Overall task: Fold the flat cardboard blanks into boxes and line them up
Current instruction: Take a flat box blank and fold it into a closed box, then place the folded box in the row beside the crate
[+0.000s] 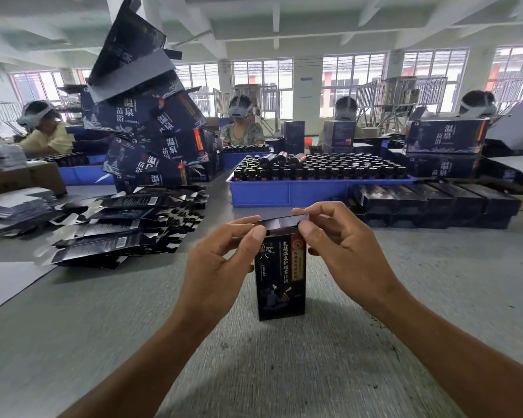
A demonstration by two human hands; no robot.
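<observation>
Box [280, 276] upright on table [103, 321], dead centre before me. My left hand [221, 263] pinches its top flap [284, 222] at left end, my right hand [341, 251] pinches right end. Flat blanks [127, 227] heaped left of box. Finished boxes [435, 203] rowed right-behind box. Blue tray [290, 191] of bottles behind box.

One upright folded box [280, 276] stands on the tabletop [103, 327], held by two hands: left hand [221, 260], right hand [341, 251]. One blue tray [290, 193] of bottles, too many to count. Four people seated along the far edge.
</observation>
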